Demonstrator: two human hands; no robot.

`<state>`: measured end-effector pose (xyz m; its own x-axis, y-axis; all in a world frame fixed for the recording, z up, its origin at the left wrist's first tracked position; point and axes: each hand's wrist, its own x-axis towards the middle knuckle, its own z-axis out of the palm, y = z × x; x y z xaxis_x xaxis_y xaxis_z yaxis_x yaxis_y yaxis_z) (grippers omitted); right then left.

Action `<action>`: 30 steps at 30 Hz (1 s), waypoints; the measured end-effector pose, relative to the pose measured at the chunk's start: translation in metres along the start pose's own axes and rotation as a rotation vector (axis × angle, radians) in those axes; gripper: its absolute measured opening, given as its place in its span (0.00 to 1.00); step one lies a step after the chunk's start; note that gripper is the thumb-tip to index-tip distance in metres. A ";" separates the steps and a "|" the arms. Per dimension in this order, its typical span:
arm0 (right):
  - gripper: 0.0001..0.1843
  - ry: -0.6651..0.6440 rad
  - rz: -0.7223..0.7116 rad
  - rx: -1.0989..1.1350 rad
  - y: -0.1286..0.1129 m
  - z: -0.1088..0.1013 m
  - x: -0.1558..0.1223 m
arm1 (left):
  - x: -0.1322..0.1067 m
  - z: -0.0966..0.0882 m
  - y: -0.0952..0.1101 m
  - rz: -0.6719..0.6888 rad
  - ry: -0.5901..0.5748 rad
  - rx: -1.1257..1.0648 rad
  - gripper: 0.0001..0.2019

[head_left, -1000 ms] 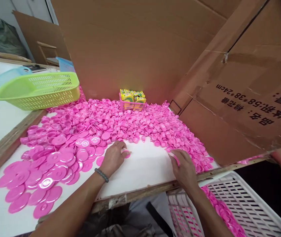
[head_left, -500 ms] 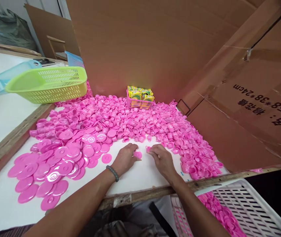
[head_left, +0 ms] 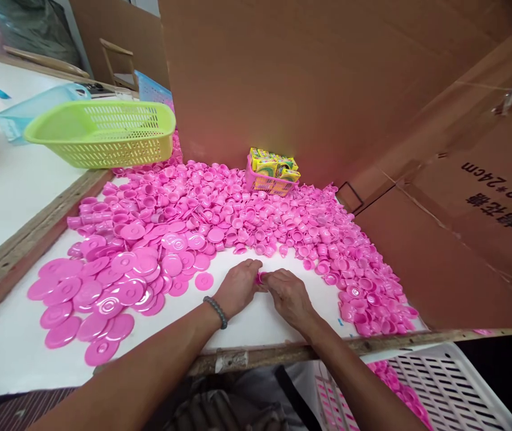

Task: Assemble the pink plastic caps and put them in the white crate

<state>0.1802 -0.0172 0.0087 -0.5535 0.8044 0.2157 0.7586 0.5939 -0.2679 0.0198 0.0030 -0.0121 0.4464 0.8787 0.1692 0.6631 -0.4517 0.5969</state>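
I am pinching a small pink piece (head_left: 261, 277) between both hands, on the white table (head_left: 247, 326) well nearer me than the basket of yellow packs (head_left: 272, 173). My left hand (head_left: 236, 288) and right hand (head_left: 290, 296) are each closing their fingertips on it. Pressing evenly from both sides should be keeping it square, I judge. Its long axis seems to be running hand to hand, but the fingers are hiding which way it points.

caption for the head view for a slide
Left hand and right hand pinch a small pink piece over the white table, beside pink discs and heaped pink cups.
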 end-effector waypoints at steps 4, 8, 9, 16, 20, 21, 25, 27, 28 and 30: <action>0.11 0.028 0.006 0.110 0.000 0.001 -0.003 | 0.000 -0.001 0.000 0.002 -0.031 -0.008 0.15; 0.13 -0.016 0.017 0.146 0.000 0.000 -0.003 | -0.001 -0.004 0.000 -0.005 -0.065 -0.021 0.16; 0.13 -0.029 0.013 0.134 0.000 0.000 -0.002 | -0.002 -0.005 0.000 -0.006 -0.072 -0.028 0.17; 0.16 0.016 0.001 0.108 -0.003 0.007 -0.003 | -0.005 -0.007 -0.001 0.023 -0.052 -0.068 0.19; 0.14 0.095 0.054 0.228 -0.003 0.013 -0.006 | -0.004 -0.009 -0.004 0.036 -0.039 -0.124 0.19; 0.12 0.135 0.107 0.308 -0.003 0.014 -0.007 | -0.004 -0.010 -0.004 0.043 -0.040 -0.148 0.18; 0.10 0.166 0.420 0.741 -0.001 0.015 -0.005 | -0.003 -0.014 -0.005 0.029 -0.068 -0.234 0.13; 0.11 0.135 0.524 0.922 0.000 0.014 -0.003 | -0.002 -0.015 -0.004 -0.018 -0.090 -0.279 0.12; 0.11 0.130 0.549 0.981 0.000 0.013 -0.002 | -0.001 -0.016 -0.003 -0.048 -0.102 -0.310 0.11; 0.13 0.145 0.567 1.023 0.000 0.012 -0.001 | 0.001 -0.016 -0.002 -0.121 -0.125 -0.382 0.13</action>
<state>0.1768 -0.0176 -0.0026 -0.1317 0.9873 -0.0890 0.2182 -0.0587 -0.9741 0.0092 0.0074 -0.0001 0.4640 0.8858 -0.0029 0.4556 -0.2359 0.8584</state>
